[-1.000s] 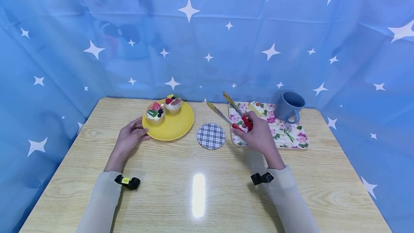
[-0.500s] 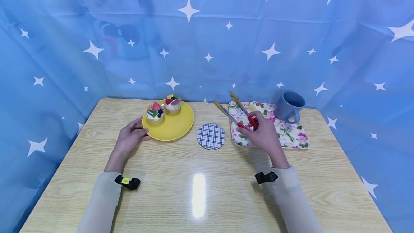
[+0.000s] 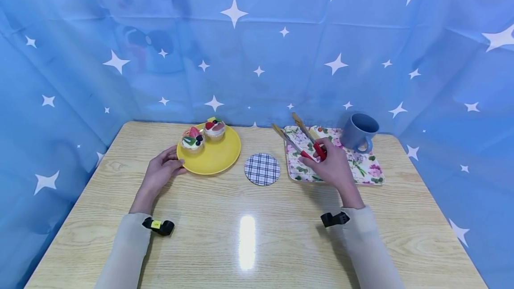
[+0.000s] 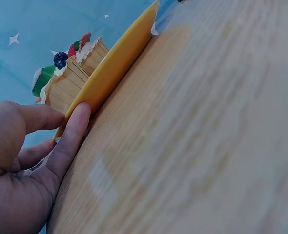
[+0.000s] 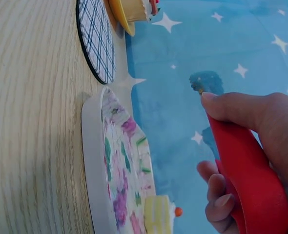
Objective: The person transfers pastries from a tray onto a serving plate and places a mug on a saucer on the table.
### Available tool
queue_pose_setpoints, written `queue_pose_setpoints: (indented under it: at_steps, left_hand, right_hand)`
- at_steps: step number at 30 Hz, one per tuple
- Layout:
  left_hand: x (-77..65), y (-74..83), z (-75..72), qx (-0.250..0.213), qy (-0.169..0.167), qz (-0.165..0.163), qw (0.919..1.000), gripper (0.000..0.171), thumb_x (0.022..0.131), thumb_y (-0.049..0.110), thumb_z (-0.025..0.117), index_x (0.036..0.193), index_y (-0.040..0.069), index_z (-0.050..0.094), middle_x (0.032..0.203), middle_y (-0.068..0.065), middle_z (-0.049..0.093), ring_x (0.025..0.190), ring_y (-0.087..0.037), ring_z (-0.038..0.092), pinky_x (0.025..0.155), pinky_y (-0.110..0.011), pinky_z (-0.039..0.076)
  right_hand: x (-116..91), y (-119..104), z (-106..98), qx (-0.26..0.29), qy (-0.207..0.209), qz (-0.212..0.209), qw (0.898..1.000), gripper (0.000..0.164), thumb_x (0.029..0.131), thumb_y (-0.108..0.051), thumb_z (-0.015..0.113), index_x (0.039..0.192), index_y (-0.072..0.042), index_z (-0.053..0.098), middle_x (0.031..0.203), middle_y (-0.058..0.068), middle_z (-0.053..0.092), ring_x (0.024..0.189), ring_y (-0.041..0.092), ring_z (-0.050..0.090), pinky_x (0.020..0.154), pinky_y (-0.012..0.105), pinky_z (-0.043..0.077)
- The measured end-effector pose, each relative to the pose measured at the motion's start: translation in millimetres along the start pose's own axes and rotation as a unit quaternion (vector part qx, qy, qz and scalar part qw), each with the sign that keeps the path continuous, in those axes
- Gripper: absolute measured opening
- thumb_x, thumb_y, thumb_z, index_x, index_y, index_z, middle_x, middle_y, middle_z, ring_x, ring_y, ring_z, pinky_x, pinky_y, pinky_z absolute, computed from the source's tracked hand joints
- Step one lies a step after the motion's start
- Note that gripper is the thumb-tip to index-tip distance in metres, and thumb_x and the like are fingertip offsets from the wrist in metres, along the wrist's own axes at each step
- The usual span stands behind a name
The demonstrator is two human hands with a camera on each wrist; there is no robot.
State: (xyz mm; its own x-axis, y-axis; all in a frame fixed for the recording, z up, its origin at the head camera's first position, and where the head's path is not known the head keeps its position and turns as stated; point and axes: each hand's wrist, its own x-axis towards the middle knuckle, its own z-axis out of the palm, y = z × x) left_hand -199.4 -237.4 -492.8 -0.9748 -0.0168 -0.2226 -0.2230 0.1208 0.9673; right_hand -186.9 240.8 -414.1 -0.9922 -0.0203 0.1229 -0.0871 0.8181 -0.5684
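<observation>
At the left, my left hand (image 3: 158, 171) pinches the near-left rim of a yellow plate (image 3: 218, 157), thumb and fingers at its edge in the left wrist view. On that plate sit two fruit-topped cupcakes, one nearer (image 3: 192, 142) and one farther back (image 3: 214, 131). My right hand (image 3: 336, 164) grips red-handled tongs (image 5: 246, 175) over a floral tray (image 3: 299, 174); the two arms of the tongs stand apart, tips up and to the left, nothing between them. A small yellow-and-white cake piece (image 5: 157, 214) lies on the tray, partly behind the right hand in the head view.
A blue-grey mug (image 3: 357, 133) stands on the tray's back right part. Between plate and tray lies a round checked coaster (image 3: 262, 169). A blue curtain with white stars (image 3: 257, 48) hangs right behind the table's (image 3: 201, 235) back edge.
My right hand has moved a little to the right with the tongs, their tips now over the tray's left part instead of left of it. The left hand and plate have stayed still.
</observation>
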Motion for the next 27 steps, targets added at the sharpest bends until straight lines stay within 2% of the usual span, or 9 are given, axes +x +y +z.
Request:
queue_pose_setpoints:
  at_steps: [8,12,19,27]
  left_hand:
    - [3.9,-0.9,1.5,0.0,-0.002,0.004,1.0,0.066,0.105,0.016,0.059,0.163,0.016,0.029,0.129,-0.01,0.049,0.1,-0.006,0.068,0.094,-0.025,0.064]
    - [4.3,-1.9,0.3,0.002,0.003,-0.002,1.0,0.066,0.105,0.015,0.059,0.163,0.017,0.029,0.128,-0.009,0.049,0.099,-0.006,0.068,0.094,-0.025,0.064]
    - [4.4,-2.6,-1.0,-0.004,0.003,-0.005,1.0,0.065,0.105,0.013,0.058,0.163,0.016,0.029,0.125,-0.007,0.049,0.098,-0.004,0.068,0.093,-0.024,0.064]
    - [3.5,-2.2,-1.0,-0.003,0.002,-0.007,1.0,0.065,0.105,0.015,0.059,0.163,0.016,0.029,0.126,-0.007,0.049,0.098,-0.004,0.068,0.092,-0.024,0.064]
  right_hand:
    - [-0.3,8.4,-6.3,0.009,0.003,0.005,1.0,0.063,0.088,-0.052,0.078,0.128,-0.008,0.055,0.087,0.01,0.062,0.069,0.024,0.056,0.052,0.03,0.045]
    - [0.9,9.8,-6.8,0.013,0.008,0.0,1.0,0.062,0.088,-0.048,0.08,0.128,-0.007,0.055,0.088,0.014,0.063,0.067,0.025,0.055,0.051,0.031,0.043]
    - [0.7,13.9,-9.5,0.005,0.013,0.019,1.0,0.065,0.088,-0.047,0.08,0.131,-0.006,0.054,0.096,0.017,0.06,0.072,0.027,0.049,0.053,0.03,0.039]
    - [0.6,22.4,-14.5,0.001,0.012,0.039,0.999,0.072,0.088,-0.053,0.077,0.137,-0.006,0.052,0.117,0.022,0.063,0.089,0.032,0.059,0.061,0.028,0.05]
